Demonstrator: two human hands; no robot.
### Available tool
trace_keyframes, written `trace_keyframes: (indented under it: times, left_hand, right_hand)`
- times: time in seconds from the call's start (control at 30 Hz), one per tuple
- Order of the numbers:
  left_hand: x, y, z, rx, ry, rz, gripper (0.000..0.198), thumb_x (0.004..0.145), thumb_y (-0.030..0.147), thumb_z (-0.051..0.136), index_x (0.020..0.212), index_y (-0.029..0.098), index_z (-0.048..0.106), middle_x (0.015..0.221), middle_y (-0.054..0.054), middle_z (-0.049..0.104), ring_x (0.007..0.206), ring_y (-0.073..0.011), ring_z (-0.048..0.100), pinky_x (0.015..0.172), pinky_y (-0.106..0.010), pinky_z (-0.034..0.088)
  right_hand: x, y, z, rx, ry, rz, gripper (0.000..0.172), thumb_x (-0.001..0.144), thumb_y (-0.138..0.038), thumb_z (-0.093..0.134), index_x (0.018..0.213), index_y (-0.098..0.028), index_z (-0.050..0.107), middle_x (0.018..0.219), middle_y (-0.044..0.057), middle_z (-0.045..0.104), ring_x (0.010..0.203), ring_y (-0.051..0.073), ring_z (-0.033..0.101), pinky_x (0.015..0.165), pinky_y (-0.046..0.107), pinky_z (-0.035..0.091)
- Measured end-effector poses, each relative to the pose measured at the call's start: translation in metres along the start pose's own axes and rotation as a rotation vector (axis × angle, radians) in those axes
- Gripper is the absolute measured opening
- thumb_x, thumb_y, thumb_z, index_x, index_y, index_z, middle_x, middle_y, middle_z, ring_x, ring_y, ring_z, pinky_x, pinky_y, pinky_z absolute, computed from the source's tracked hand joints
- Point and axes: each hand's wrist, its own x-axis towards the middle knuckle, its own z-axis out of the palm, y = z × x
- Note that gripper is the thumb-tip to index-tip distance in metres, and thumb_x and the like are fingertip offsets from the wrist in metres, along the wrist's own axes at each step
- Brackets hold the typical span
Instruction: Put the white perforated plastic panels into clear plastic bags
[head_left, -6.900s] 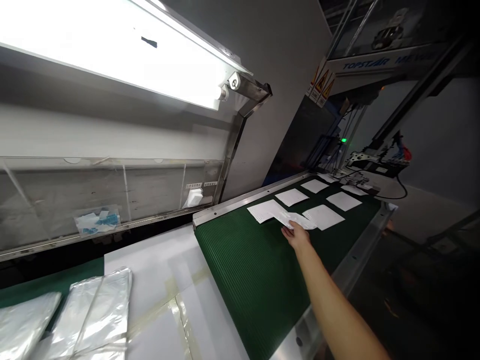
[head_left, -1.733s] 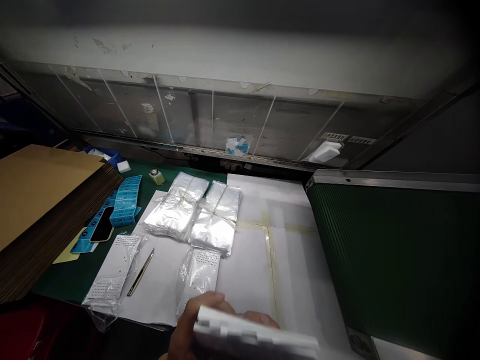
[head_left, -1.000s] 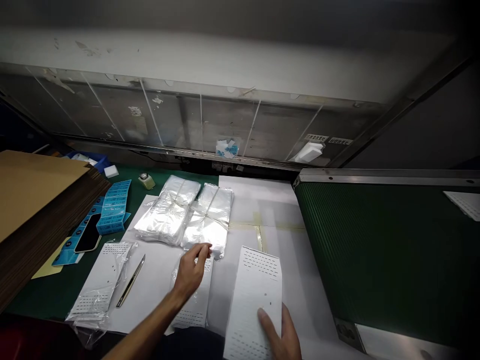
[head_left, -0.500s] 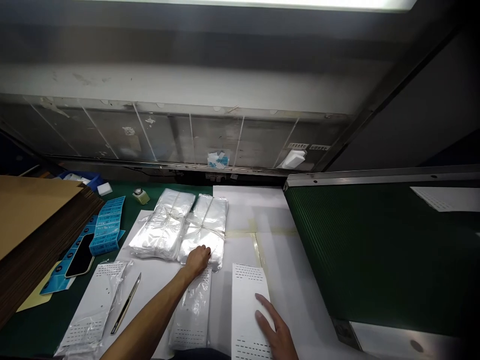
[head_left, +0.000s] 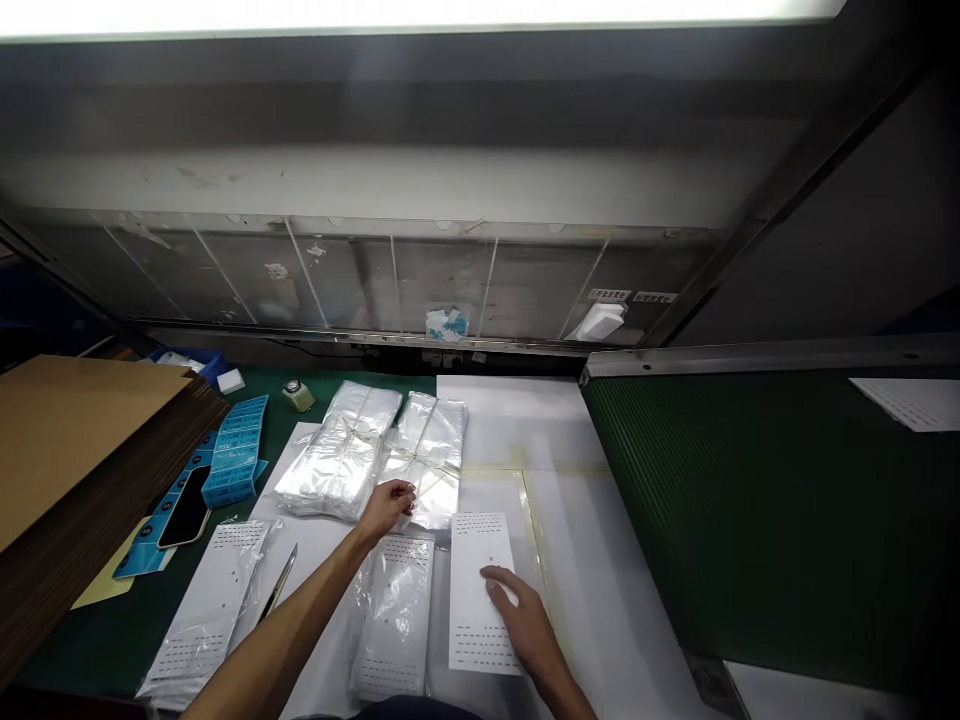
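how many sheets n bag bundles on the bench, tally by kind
bare perforated white sheets: 2 (one on the white board, one on the green conveyor belt)
perforated sheets in clear plastic bags: 2 ()
tied bundles of clear plastic bags: 2 ()
total: 6

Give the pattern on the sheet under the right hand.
White sheet: rows of small dark marks at both ends; head view.

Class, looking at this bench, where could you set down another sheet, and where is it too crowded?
Bare white board shows beyond the perforated sheet under the right hand, beside the plastic bag bundle, and in a strip before the green conveyor belt. It is crowded around the left hand: a bagged sheet, the bundles, and a utility knife.
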Motion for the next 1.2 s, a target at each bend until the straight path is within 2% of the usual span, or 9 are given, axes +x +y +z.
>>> trace_keyframes:
  times: [0.17, 0.37, 0.6, 0.73, 0.8, 0.87, 0.97, 1.1, 1.2]
  left_hand:
    - [-0.032, 0.033, -0.001, -0.265, -0.075, -0.039, 0.039, 0.081, 0.045, 0.058, 0.094, 0.008, 0.059, 0.09, -0.014, 0.065, 0.079, -0.0211, 0.063, 0.079, -0.039, 0.052]
    - [-0.086, 0.057, 0.034, -0.392, -0.169, -0.054, 0.04, 0.082, 0.048, 0.056, 0.093, 0.01, 0.061, 0.089, -0.015, 0.066, 0.08, -0.0237, 0.064, 0.074, -0.037, 0.052]
    - [-0.114, 0.05, 0.043, -0.504, -0.012, -0.129, 0.03, 0.072, 0.032, 0.071, 0.089, 0.011, 0.059, 0.079, -0.009, 0.062, 0.077, -0.0202, 0.06, 0.071, -0.033, 0.05]
    - [-0.125, 0.057, 0.041, -0.548, -0.12, -0.173, 0.03, 0.077, 0.034, 0.064, 0.096, 0.013, 0.057, 0.069, -0.001, 0.051, 0.064, -0.0135, 0.052, 0.065, -0.031, 0.048]
    - [-0.127, 0.06, 0.041, -0.442, -0.214, -0.139, 0.034, 0.077, 0.035, 0.064, 0.103, 0.016, 0.055, 0.069, 0.002, 0.046, 0.063, -0.013, 0.048, 0.062, -0.03, 0.047]
    - [-0.125, 0.061, 0.04, -0.191, -0.195, -0.049, 0.035, 0.075, 0.033, 0.065, 0.105, 0.019, 0.054, 0.068, 0.003, 0.043, 0.063, -0.0127, 0.045, 0.058, -0.026, 0.042]
    - [-0.114, 0.055, 0.039, 0.121, 0.011, 0.054, 0.026, 0.079, 0.034, 0.059, 0.101, 0.021, 0.056, 0.061, 0.005, 0.036, 0.056, -0.0119, 0.038, 0.051, -0.022, 0.031]
    - [-0.098, 0.051, 0.043, 0.123, 0.062, 0.046, 0.032, 0.082, 0.042, 0.051, 0.106, 0.022, 0.057, 0.053, 0.007, 0.036, 0.048, -0.0124, 0.038, 0.049, -0.024, 0.032]
    - [-0.089, 0.059, 0.055, 0.067, -0.012, 0.055, 0.04, 0.082, 0.045, 0.05, 0.113, 0.02, 0.056, 0.049, 0.006, 0.045, 0.046, -0.0142, 0.045, 0.053, -0.027, 0.038]
  right_hand:
    - [0.009, -0.036, 0.01, -0.174, 0.052, -0.107, 0.043, 0.08, -0.057, 0.047, 0.103, -0.025, 0.066, 0.108, 0.006, 0.063, 0.103, 0.026, 0.056, 0.089, 0.038, 0.043]
    - [0.008, -0.074, 0.033, -0.339, 0.04, -0.286, 0.033, 0.082, -0.054, 0.048, 0.096, -0.031, 0.067, 0.091, 0.003, 0.06, 0.087, 0.022, 0.057, 0.078, 0.032, 0.042]
    - [-0.004, -0.07, 0.036, -0.407, 0.026, -0.32, 0.035, 0.091, -0.042, 0.034, 0.087, -0.029, 0.066, 0.08, 0.002, 0.056, 0.07, 0.018, 0.054, 0.065, 0.028, 0.04]
    - [-0.001, -0.068, 0.024, -0.387, 0.035, -0.271, 0.034, 0.09, -0.043, 0.036, 0.093, -0.029, 0.067, 0.086, 0.004, 0.058, 0.078, 0.021, 0.056, 0.073, 0.033, 0.041]
    - [0.004, -0.07, 0.015, -0.358, 0.025, -0.233, 0.031, 0.086, -0.045, 0.042, 0.092, -0.027, 0.068, 0.088, 0.005, 0.061, 0.086, 0.024, 0.057, 0.079, 0.037, 0.041]
    - [0.007, -0.076, 0.001, -0.299, -0.018, -0.191, 0.031, 0.081, -0.048, 0.05, 0.094, -0.026, 0.069, 0.094, 0.005, 0.065, 0.093, 0.026, 0.057, 0.083, 0.038, 0.042]
    - [0.002, -0.086, -0.03, -0.189, -0.075, -0.137, 0.042, 0.08, -0.054, 0.049, 0.102, -0.023, 0.067, 0.111, 0.006, 0.064, 0.099, 0.025, 0.059, 0.084, 0.037, 0.046]
    - [-0.035, -0.089, -0.066, 0.269, -0.048, 0.038, 0.045, 0.078, -0.053, 0.056, 0.112, -0.024, 0.057, 0.104, 0.007, 0.065, 0.08, 0.024, 0.064, 0.066, 0.035, 0.051]
    - [-0.071, -0.078, -0.062, 0.653, -0.024, 0.158, 0.042, 0.065, -0.046, 0.07, 0.1, -0.025, 0.06, 0.082, 0.003, 0.067, 0.066, 0.021, 0.063, 0.061, 0.033, 0.049]
